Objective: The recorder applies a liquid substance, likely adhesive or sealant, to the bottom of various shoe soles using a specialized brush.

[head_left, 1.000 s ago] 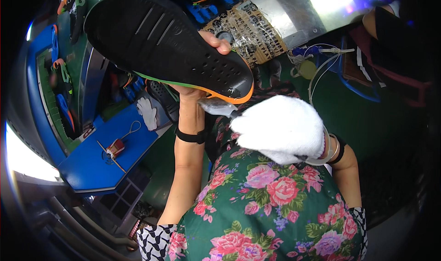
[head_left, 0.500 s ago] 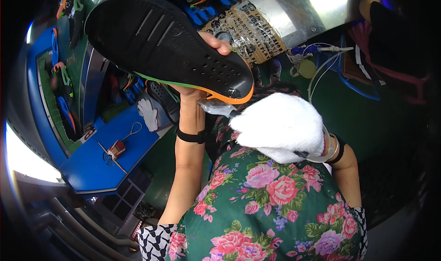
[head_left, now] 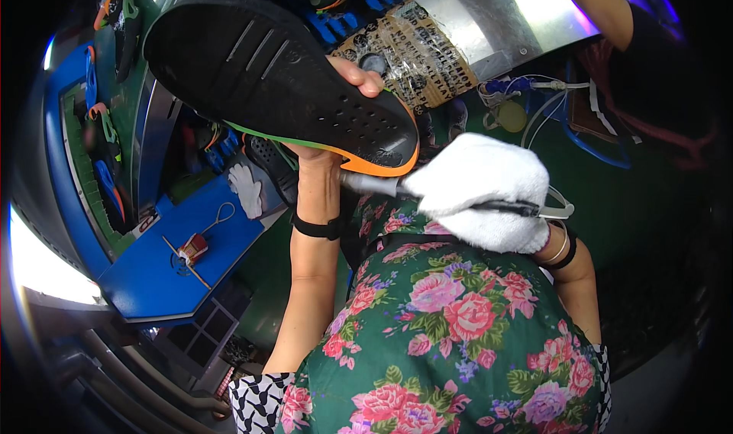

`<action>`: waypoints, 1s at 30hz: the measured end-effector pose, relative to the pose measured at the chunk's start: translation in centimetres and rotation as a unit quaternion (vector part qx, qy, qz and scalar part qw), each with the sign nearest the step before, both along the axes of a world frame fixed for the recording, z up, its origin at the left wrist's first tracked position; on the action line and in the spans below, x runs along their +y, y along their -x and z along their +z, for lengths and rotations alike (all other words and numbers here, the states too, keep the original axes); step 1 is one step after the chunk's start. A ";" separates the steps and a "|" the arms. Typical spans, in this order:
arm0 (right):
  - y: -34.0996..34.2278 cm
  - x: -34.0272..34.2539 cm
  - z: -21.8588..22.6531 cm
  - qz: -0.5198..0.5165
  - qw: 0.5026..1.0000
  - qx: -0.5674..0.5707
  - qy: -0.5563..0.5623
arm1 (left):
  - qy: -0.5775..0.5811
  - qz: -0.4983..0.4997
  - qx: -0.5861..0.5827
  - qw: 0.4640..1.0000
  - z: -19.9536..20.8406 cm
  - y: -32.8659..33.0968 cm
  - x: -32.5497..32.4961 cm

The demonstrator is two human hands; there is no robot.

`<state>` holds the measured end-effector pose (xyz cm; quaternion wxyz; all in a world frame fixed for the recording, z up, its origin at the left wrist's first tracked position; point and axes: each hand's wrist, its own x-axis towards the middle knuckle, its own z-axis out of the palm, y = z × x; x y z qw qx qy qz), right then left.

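Note:
My bare left hand [head_left: 353, 79] grips a black shoe insole [head_left: 282, 83], its flat face turned toward me. Slots cross the wide end, and small holes dot the narrow end. A green and orange rim [head_left: 374, 167] runs along its lower edge. My right hand [head_left: 485, 193], in a white knitted glove, is closed around a dark-handled tool with a pale grey, blade-like end [head_left: 370, 184]. That end is blurred, and lies just below the orange rim near my left wrist. Whether it touches the rim, I cannot tell.
A blue table [head_left: 153, 281] at the left bears a white glove [head_left: 246, 191] and a red-and-tan object [head_left: 193, 248]. Ahead, taped brown cardboard [head_left: 416, 52] covers part of a metal surface [head_left: 504, 22]. Another person's arm [head_left: 599, 6] reaches in at upper right, near cables [head_left: 542, 90].
My right hand has turned and risen slightly, bringing the dark handle into view. The tool's end has shifted slightly. The insole has barely moved. Another person's arm has come further in at upper right.

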<state>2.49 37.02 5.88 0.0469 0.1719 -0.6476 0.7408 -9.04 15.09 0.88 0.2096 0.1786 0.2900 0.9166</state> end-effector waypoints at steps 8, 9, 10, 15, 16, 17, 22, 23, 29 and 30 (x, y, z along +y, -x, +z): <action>-0.1 -1.1 -1.0 -0.034 0.984 0.124 -0.120 | -0.008 -0.017 -0.015 1.000 0.1 0.2 -0.2; 0.2 -0.8 -1.1 0.026 0.996 0.074 -0.051 | -0.006 -0.020 -0.029 0.999 0.1 0.1 -0.3; 0.4 -0.6 -1.1 0.086 0.996 0.023 0.018 | -0.004 -0.022 -0.042 0.999 0.0 -0.1 -0.4; 0.9 -0.3 -1.7 -0.031 0.973 0.170 -0.152 | 0.082 -0.091 -0.031 0.992 0.0 0.7 -1.0; 0.5 -0.7 -2.1 -0.022 0.964 0.197 -0.177 | 0.088 -0.098 -0.085 0.988 0.2 0.6 -1.0; 0.2 -1.0 -2.3 -0.006 0.964 0.196 -0.182 | 0.094 -0.097 -0.076 0.988 0.1 1.1 -1.1; 0.8 -0.5 -1.7 0.123 0.987 0.105 -0.009 | 0.098 -0.156 -0.067 0.981 0.1 1.3 -1.3; 1.0 -0.2 -1.6 0.120 0.989 0.087 -0.008 | 0.089 -0.164 -0.079 0.979 0.0 1.3 -1.0; 0.9 -0.9 -3.1 0.075 0.965 0.184 -0.174 | 0.132 -0.184 -0.181 0.957 0.1 2.3 -0.7; 1.1 -0.8 -3.0 0.077 0.964 0.185 -0.172 | 0.133 -0.181 -0.182 0.957 -0.1 2.3 -0.7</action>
